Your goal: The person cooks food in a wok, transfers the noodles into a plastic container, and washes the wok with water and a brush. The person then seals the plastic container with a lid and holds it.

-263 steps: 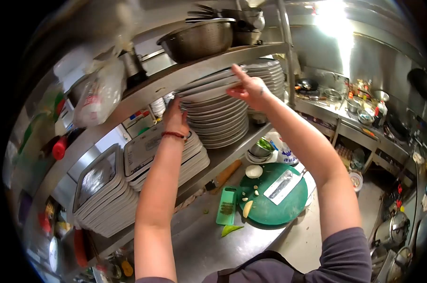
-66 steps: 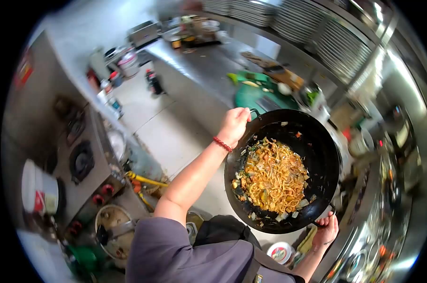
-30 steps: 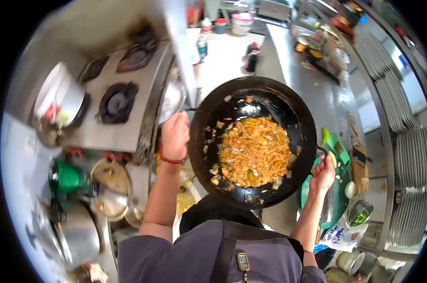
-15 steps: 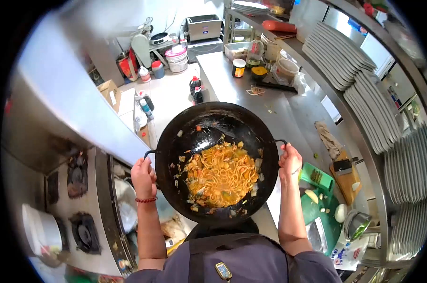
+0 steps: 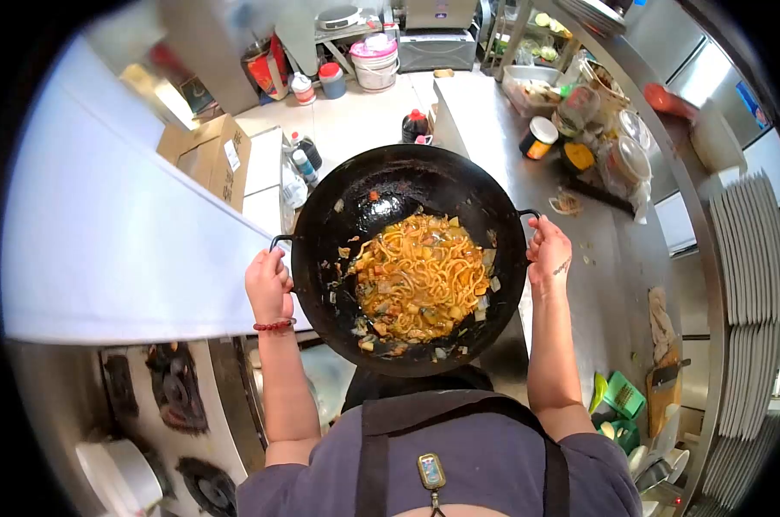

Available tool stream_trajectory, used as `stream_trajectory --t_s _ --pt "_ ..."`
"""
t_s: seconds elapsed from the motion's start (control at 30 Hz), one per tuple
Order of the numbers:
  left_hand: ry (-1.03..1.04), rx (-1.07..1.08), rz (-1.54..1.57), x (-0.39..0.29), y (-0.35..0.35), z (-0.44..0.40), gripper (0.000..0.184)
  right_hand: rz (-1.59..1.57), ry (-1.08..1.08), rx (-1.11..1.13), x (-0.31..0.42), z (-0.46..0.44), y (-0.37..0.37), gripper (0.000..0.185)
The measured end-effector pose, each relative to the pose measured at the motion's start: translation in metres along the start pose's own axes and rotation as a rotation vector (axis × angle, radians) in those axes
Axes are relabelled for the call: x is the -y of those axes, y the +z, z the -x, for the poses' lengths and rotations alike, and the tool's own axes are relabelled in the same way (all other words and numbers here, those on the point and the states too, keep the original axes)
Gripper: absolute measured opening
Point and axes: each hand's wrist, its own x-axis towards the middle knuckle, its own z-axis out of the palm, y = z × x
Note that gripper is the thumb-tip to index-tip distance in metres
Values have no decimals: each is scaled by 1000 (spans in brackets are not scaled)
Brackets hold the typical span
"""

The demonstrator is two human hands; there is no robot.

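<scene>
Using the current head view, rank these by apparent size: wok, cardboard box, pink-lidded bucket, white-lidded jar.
Largest to smallest, as they look:
1. wok
2. cardboard box
3. pink-lidded bucket
4. white-lidded jar

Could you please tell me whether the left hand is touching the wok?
Touching: the head view shows the left hand gripping the wok's looped side handle.

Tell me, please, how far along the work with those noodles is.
The noodles look sauced and mixed with vegetable pieces. In hand is the wok, gripped on either side by the left hand and the right hand. Emptying it or setting it down seems left, since it is held up with the noodles inside.
</scene>
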Motion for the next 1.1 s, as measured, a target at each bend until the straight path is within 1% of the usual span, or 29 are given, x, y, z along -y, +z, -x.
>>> stream_trajectory --t_s 0.13,0.23,0.3,0.37,0.5,0.63,0.7,0.73,0.77,0.83,0.9,0.97,1.03,1.07,1.1 --pt "7 -46 29 -26 -1 -95 15 9 -34 72 3 -42 89 20" --pt "74 -90 30 -47 24 -166 16 -46 -81 135 17 -71 140 20" --pt "90 -53 45 -53 46 -206 16 -64 -83 83 16 -101 154 20" --pt "38 69 56 -52 74 -248 16 -54 -105 -2 21 -136 167 20" --pt "-36 204 62 -55 132 -325 15 -68 -144 -47 30 -221 200 21" --pt "-36 226 -29 -62 185 -406 14 -111 -111 -94 20 -311 239 20" --pt "9 237 -22 -68 217 -455 13 -142 -102 -108 23 -361 260 18" --pt "26 229 -64 -76 231 -471 17 -152 -96 -134 23 -378 273 17" --pt "20 215 -98 -85 246 -488 21 -162 -90 -160 22 -393 288 17" --pt "36 222 -87 -86 264 -525 26 -150 -87 -138 28 -420 308 17" --pt "10 224 -99 -87 284 -565 27 -121 -100 -151 36 -442 330 17" --pt "-10 287 -155 -76 300 -614 23 -138 -103 -193 39 -459 346 17" --pt "-46 407 -122 -66 321 -656 12 -160 -90 -341 28 -468 352 16" --pt "-86 377 -156 -59 344 -674 18 -197 -96 -386 26 -475 350 17" --pt "-117 416 -181 -39 352 -695 17 -190 -128 -421 22 -476 344 18"
